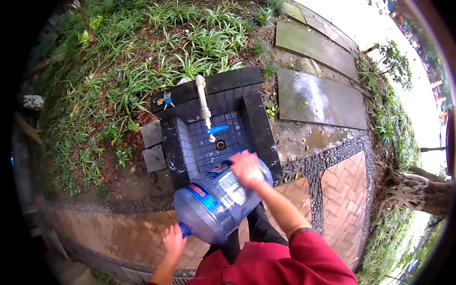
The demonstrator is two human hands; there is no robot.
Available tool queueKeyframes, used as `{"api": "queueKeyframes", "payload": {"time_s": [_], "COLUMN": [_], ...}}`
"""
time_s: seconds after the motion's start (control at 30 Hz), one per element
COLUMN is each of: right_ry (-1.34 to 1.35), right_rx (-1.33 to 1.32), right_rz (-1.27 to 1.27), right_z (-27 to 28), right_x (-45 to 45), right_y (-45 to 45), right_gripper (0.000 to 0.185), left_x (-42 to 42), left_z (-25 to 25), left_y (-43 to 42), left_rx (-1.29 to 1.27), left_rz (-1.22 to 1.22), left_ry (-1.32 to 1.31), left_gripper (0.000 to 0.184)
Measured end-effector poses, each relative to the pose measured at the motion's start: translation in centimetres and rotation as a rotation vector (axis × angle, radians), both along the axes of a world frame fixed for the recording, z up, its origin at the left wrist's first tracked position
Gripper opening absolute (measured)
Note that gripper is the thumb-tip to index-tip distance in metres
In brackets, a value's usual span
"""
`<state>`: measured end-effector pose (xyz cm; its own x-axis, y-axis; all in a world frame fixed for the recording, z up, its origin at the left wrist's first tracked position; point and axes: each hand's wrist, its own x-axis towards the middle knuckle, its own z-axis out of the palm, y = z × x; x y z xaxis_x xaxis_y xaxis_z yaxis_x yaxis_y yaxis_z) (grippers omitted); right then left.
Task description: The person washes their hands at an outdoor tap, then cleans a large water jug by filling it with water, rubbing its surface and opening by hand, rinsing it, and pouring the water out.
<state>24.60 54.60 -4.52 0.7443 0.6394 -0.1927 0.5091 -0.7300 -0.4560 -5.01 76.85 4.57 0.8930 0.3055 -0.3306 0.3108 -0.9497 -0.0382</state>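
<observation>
A big blue jug (227,216) is lying aslant between the two hands, its neck (185,230) pointing down toward the person's left and its base slanting up and to the right. The left hand (175,240) is closing its fingers round the neck, down at the low end. The right hand (247,170) is resting over the jug's upper side, close to the base — it is blurring, so I can't tell whether it is gripping or just pressing flat. A blue and red label (203,196) is showing on the jug's side, between the hands and nearer the left one.

The jug is hanging in front of the person's red shirt (280,263), above the dark trousers (260,227), with its far side covering the near edge of the sink (260,126); I can't tell whether the two are touching. Beyond it, the tap (203,97) is reaching out over the tiled basin, its blue handle (217,129) sitting crosswise above the drain (220,144). Some keys (168,100) are lying on the back ledge — at its left end, beside a padlock (160,101).
</observation>
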Motion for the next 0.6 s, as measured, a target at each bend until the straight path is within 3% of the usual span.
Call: {"api": "queueKeyframes", "payload": {"time_s": [0.03,0.1,0.17,0.33,0.47,0.6], "right_ry": [-0.15,-0.134,0.203,0.288,0.235,0.175], "right_rx": [-0.105,-0.161,-0.179,0.264,0.485,0.509], "right_rz": [-0.085,-0.314,-0.394,-0.514,-0.551,-0.503], "right_z": [-1.6,-3.8,-2.0,-6.5,-4.6,-6.1], "right_x": [1.7,2.4,3.4,2.8,1.4,-0.8], "right_y": [-1.8,-3.8,-4.1,-5.7,-5.4,-6.5], "right_gripper": [0.037,0.04,0.043,0.046,0.055,0.058], "left_x": [0.5,1.9,3.0,2.6,3.4,1.4], "left_z": [0.2,1.9,3.0,2.8,3.1,-0.4], "left_y": [0.1,-1.3,-2.1,-0.3,-0.3,0.8], "left_rx": [0.028,0.058,0.031,0.127,0.133,-0.056], "left_rz": [-0.028,-0.076,-0.046,-0.061,0.046,0.148], "left_ry": [-0.012,-0.015,0.007,-0.088,-0.085,0.284], "left_gripper": [0.059,0.06,0.06,0.055,0.048,0.046]}}
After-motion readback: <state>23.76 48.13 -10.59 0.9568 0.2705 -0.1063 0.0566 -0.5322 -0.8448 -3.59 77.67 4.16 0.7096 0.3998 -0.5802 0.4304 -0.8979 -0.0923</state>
